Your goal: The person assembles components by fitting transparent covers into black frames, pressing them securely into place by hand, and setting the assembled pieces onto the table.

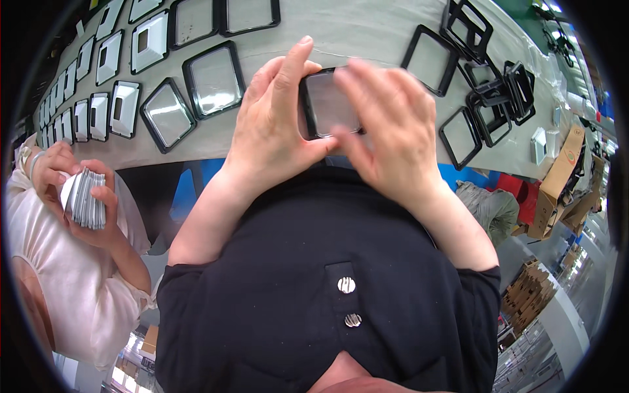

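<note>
- The black-rimmed clear panel (324,108) is in the hands, over the near edge of the table (213,139), around its middle.
- The left hand (268,124) is clamped on the panel's left side; the right hand (401,128) is blurred across the right part, and whether it grips I cannot tell.
- Probably the panel is light and rather stiff, its face slippery and easily scratched; better to hold it by the rim.
- No label or writing is readable on it.
</note>
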Motion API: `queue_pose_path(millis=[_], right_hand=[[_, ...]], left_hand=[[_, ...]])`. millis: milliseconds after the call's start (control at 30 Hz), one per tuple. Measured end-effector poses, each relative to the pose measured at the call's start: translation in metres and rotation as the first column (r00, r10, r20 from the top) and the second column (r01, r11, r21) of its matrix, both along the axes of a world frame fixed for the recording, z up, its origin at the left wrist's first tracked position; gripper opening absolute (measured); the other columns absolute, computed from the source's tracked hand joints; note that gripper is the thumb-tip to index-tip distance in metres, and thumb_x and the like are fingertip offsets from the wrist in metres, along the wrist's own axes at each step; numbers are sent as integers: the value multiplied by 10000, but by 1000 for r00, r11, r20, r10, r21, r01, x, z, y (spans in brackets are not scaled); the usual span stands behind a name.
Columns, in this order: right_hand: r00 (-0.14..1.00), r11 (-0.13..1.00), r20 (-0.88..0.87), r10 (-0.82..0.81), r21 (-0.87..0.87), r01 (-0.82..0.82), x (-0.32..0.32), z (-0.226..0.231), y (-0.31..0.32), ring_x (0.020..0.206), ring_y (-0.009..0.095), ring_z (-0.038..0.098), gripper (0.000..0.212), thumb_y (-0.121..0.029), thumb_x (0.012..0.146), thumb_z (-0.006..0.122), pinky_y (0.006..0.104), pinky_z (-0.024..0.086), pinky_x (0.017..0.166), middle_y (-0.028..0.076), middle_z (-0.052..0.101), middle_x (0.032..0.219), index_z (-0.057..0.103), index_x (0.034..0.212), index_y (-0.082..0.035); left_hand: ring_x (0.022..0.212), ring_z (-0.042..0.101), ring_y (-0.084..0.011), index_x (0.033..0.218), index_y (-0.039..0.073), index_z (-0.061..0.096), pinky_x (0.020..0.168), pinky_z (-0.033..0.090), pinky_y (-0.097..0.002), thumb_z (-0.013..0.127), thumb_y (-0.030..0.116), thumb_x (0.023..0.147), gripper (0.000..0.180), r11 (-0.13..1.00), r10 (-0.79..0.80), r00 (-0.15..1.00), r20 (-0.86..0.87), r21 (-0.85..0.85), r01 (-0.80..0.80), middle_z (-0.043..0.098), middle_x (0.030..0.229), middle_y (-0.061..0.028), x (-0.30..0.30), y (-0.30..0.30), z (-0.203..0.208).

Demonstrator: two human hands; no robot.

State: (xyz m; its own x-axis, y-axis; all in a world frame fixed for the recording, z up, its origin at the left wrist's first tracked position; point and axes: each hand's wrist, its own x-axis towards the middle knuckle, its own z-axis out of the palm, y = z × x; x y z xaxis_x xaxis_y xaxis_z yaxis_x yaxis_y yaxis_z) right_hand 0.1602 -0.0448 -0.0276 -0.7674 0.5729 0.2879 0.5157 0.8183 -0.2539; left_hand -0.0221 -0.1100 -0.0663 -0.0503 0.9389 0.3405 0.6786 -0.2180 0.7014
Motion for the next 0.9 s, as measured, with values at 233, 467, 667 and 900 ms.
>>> queue_pose_path(millis=[233,467,667,900], right_hand=[[965,988,260,32,136,-69,0,-3,-16,1346,257,427,454,-392,873,643,542,217,1103,34,593,1342,676,1202,-81],[990,997,-124,-59,-61,52,25,8,3,1266,278,505,311,-279,896,640,469,298,1065,61,625,1283,692,1140,-94],[851,865,-348,-394,171,471,151,28,87,1059,333,648,198,-140,854,681,434,488,940,133,723,1078,731,1025,-54],[639,665,-207,-740,-87,742,279,10,211,1150,335,618,364,-307,921,609,407,463,1001,169,675,1208,696,1173,-59]], left_hand=[[1250,473,-324,1450,74,396,1051,407,-425,855,116,568,995,999,-45,998,-41,-13,45,576,1254,-103,0,-2,10],[1311,419,-364,1294,50,563,1083,380,-462,800,173,656,691,997,-52,927,-370,-66,30,539,1313,-131,9,29,32],[1419,322,-385,1323,49,557,1160,251,-496,724,260,807,582,968,76,678,-731,-108,-226,506,1414,-185,-17,109,49],[1484,242,-330,1385,89,515,1210,220,-478,756,222,791,655,942,-326,831,-450,-230,244,343,1559,-162,45,107,57]])
